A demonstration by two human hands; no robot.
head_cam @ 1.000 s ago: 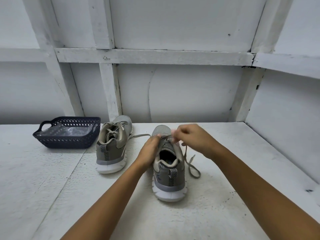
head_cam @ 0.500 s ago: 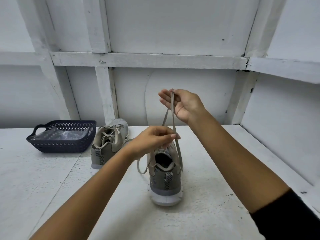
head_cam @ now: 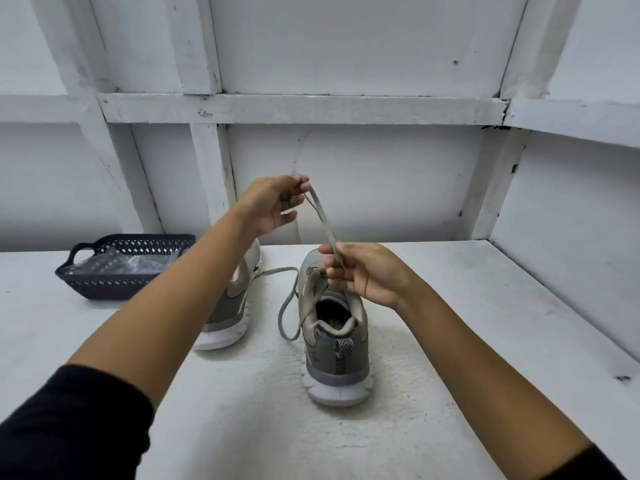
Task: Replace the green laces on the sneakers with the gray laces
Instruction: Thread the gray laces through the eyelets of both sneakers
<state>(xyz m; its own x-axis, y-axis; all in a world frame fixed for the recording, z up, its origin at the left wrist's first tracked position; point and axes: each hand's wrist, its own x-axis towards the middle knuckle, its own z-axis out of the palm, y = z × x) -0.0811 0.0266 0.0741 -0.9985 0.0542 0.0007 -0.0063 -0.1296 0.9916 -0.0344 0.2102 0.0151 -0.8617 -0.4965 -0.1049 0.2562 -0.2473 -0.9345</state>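
At the far left a dark basket (head_cam: 104,284) with a lattice wall and a loop handle stands on the white table (head_cam: 450,306), close to the back wall (head_cam: 381,188). Crumpled clear plastic (head_cam: 131,263) lies inside it. Just right of the basket stands the left sneaker (head_cam: 232,306), grey with a white sole. The left forearm crosses in front of it and hides most of its top, so its lacing cannot be made out. The left hand (head_cam: 273,206) is raised well above the table, in front of the wall. Its fingers (head_cam: 301,187) pinch the top end of a lace (head_cam: 322,220) between thumb and forefinger, the other fingers loosely curled beneath. The lace is a flat, dull grey-olive strip, and whether it counts as green or gray I cannot tell. From that pinch it runs taut, down and to the right, to the right hand (head_cam: 367,275), which hovers just above the front of the right sneaker (head_cam: 332,344). The right fingers (head_cam: 327,250) pinch the lace too, thumb against forefinger, while the rest curl in toward the palm. Below this grip the lace meets the sneaker near the toe eyelets. A slack strand (head_cam: 285,306) leaves the same sneaker on its left side and loops over the table between the two sneakers. The right sneaker stands upright, heel toward the camera, its mouth open, apart from the left sneaker. Black sleeves (head_cam: 69,427) cover both upper arms at the lower corners
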